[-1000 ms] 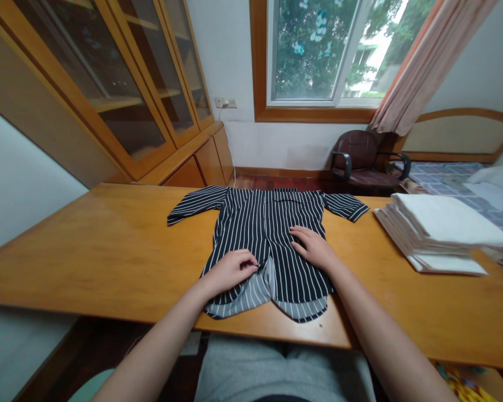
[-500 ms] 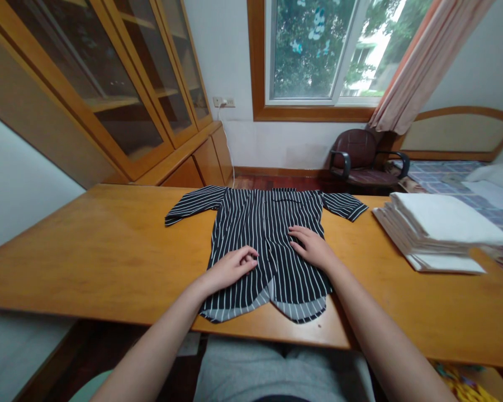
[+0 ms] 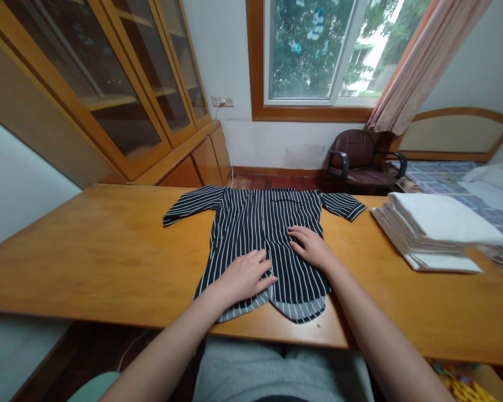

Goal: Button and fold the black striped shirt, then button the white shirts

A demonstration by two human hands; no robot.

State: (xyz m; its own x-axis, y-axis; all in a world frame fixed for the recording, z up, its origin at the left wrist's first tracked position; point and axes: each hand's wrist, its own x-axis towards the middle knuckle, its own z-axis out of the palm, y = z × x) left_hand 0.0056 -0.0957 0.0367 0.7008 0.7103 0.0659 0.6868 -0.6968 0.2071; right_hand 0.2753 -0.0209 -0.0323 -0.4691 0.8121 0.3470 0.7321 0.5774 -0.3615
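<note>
A black shirt with white stripes [image 3: 260, 223] lies spread out on the wooden table [image 3: 88, 251], collar away from me, short sleeves out to both sides. My left hand [image 3: 246, 276] rests flat on the shirt's left front panel near the hem, fingers stretched out. Flat on the right front panel lies my right hand [image 3: 312, 246], its fingers spread and pointing toward the middle seam. Neither hand holds anything. The two front panels meet at the middle, and the lighter inside of the fabric shows at the hem.
A stack of folded white cloths [image 3: 438, 231] sits on the table at the right. Beyond the table stand a dark armchair [image 3: 360, 159], a wooden glass-door cabinet [image 3: 121, 95] at the left, and a bed [image 3: 456, 173] at the far right under a window.
My left hand let go of the left panel's edge, slid right and toward the hem, and now lies flat. The turned-back panel has been laid closed. My right hand stayed put.
</note>
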